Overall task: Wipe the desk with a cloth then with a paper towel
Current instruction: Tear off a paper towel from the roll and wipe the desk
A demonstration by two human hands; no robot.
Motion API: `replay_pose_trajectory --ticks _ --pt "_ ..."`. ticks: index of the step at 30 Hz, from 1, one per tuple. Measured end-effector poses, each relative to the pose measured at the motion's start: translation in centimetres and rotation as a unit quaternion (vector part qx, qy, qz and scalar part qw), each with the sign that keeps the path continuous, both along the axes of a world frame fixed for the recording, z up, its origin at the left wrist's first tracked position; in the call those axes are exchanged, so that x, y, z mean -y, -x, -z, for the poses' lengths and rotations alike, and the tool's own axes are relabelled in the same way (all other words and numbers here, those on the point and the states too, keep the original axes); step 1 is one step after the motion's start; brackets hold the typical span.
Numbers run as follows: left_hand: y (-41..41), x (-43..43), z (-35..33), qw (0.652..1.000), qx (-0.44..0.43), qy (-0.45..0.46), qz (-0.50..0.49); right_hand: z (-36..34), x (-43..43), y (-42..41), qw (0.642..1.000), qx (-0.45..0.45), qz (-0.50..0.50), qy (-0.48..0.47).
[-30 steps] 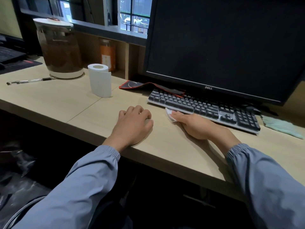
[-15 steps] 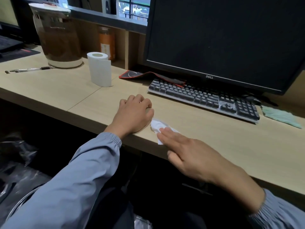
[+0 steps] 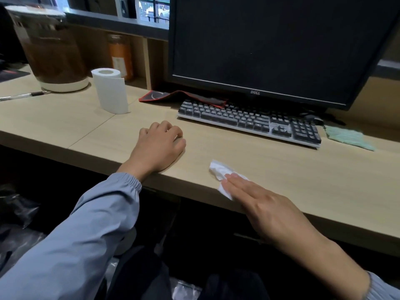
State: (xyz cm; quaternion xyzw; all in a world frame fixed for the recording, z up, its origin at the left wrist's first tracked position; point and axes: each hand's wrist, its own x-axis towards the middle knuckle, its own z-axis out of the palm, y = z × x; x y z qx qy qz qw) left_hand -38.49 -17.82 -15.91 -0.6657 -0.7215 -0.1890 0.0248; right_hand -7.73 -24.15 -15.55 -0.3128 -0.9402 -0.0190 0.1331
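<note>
A crumpled white paper towel (image 3: 219,169) lies near the front edge of the light wooden desk (image 3: 281,169). My right hand (image 3: 259,204) presses it down with straight fingers, the palm hanging past the desk edge. My left hand (image 3: 159,146) rests on the desk to the left with its fingers loosely curled and nothing in it. A pale green cloth (image 3: 348,137) lies at the right, past the keyboard. A roll of paper towel (image 3: 111,90) stands upright at the back left.
A black keyboard (image 3: 249,122) sits before a dark monitor (image 3: 270,46). A red-edged mouse pad (image 3: 184,97) lies behind the keyboard. A large jar (image 3: 52,50) and a pen (image 3: 23,95) are at the far left. Dark space lies below the desk edge.
My right hand slid the paper towel from the keyboard's front edge back to the desk's front edge, then rightward along it. My left hand stayed put.
</note>
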Motion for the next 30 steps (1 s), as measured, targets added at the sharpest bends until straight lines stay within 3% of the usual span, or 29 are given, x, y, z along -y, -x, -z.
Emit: replay_pose_trajectory --ticks 8,11,15,25,30 --pt "-2.5 -0.4 -1.1 1.0 -0.004 0.021 -0.005 0.3 -1.1 1.0 0.999 0.008 0.035 0.01" --pt "-5.1 -0.7 -1.2 0.999 -0.004 0.027 0.029 -0.7 -2.5 1.9 0.997 0.021 0.039 0.06" --pt "-7.0 -1.1 0.0 0.999 0.012 -0.007 0.03 -1.7 -6.2 3.9 0.993 0.091 0.074 0.03" --pt "-6.5 -1.0 0.6 0.999 0.014 -0.03 0.032 -3.5 -15.8 7.2 0.979 0.104 0.166 0.049" --pt "-6.5 -0.9 0.5 0.999 0.013 -0.016 0.029 -3.3 -15.8 6.1 0.982 0.113 0.149 0.042"
